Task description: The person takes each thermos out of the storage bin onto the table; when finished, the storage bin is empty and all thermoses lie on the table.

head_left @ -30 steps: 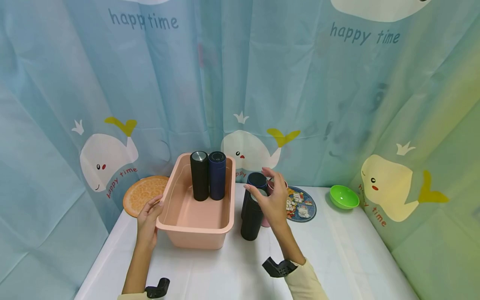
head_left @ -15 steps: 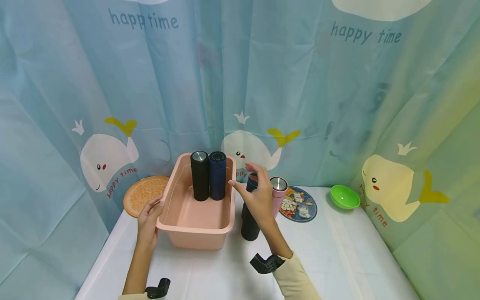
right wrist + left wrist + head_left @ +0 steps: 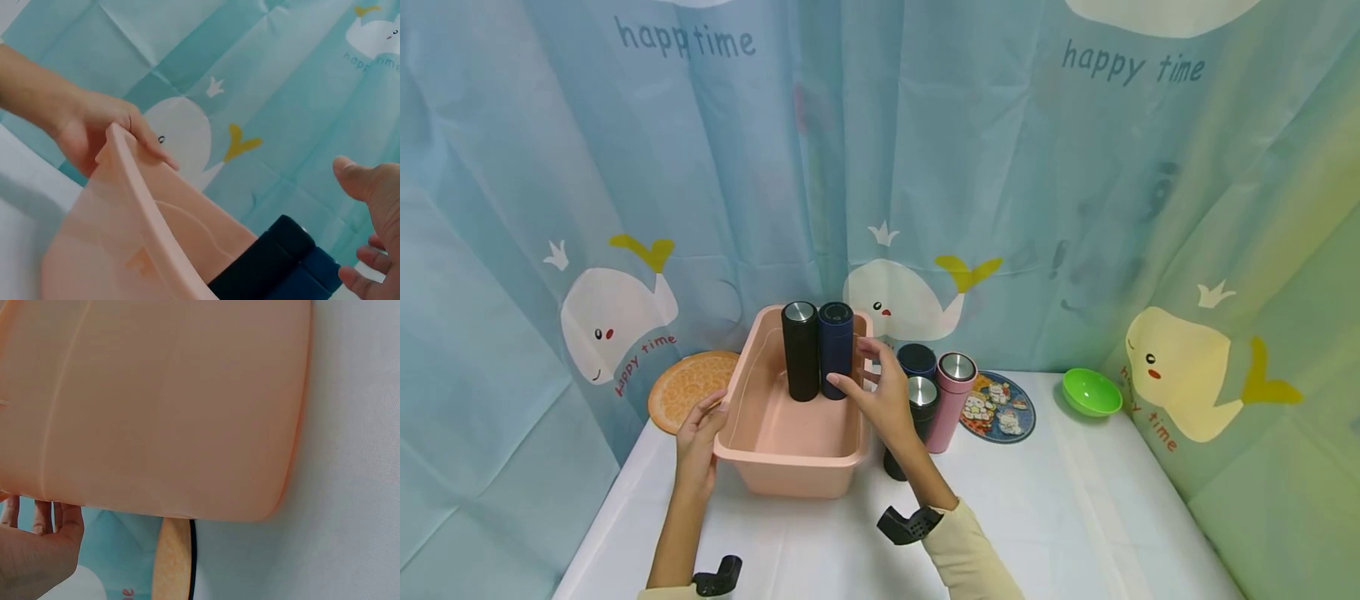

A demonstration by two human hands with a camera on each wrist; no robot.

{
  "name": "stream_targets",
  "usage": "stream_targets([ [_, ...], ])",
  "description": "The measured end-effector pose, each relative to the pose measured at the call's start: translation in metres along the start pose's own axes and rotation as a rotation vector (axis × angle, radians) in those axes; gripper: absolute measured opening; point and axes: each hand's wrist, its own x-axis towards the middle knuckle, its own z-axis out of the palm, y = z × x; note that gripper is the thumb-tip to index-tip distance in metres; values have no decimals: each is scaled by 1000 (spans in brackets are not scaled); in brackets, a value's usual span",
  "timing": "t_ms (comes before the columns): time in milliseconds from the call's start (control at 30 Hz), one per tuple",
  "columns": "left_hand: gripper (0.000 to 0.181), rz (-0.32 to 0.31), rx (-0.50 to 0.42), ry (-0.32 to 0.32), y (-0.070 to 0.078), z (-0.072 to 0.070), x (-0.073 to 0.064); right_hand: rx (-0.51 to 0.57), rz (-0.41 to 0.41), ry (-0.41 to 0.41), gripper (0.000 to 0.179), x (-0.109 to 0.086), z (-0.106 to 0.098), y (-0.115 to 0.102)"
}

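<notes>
Two bottles are held inside the pale pink rectangular plastic basin point(image 3: 793, 461): a tall black cylindrical bottle with a silver top point(image 3: 802, 358) and, next to it, a tall dark blue cylindrical bottle with a dark top point(image 3: 836, 354). Both are seen upright, to the left of the right hand's fingers, the dark blue one being nearest to them. The basin's left rim is gripped by the left hand point(image 3: 697, 435), its thumb laid over the edge and its other fingers curled against the outer wall. The fingers of the right hand point(image 3: 883, 396) are spread, thumb well apart from the rest, above the basin's right rim; nothing is seen pinched between them, and whether the dark blue bottle is touched cannot be told.

Three more bottles are found on the white-covered counter point(image 3: 1045, 517), to the right of the right fingers and outside the basin: a second black bottle with a silver top point(image 3: 922, 393), a second dark blue bottle with a dark top point(image 3: 917, 359) and a pink cylindrical bottle with a silver top point(image 3: 952, 408). The work is judged to be partly done: two bottles are placed, three are not.
</notes>
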Motion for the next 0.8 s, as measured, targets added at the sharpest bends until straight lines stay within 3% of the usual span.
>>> stream_targets([
  [200, 43, -14, 13, 12, -1, 0, 0, 23, 43, -32, 62, 2, 8, 0],
  [433, 41, -13, 3, 7, -2, -1, -1, 14, 102, 20, 67, 8, 31, 56],
  [633, 40, 4, 0, -2, -1, -2, 0, 4, 158, 60, 68, 18, 42, 68],
  [800, 38, 6, -4, -6, 0, -1, 0, 25, 152, 91, 70, 26, 48, 77],
])
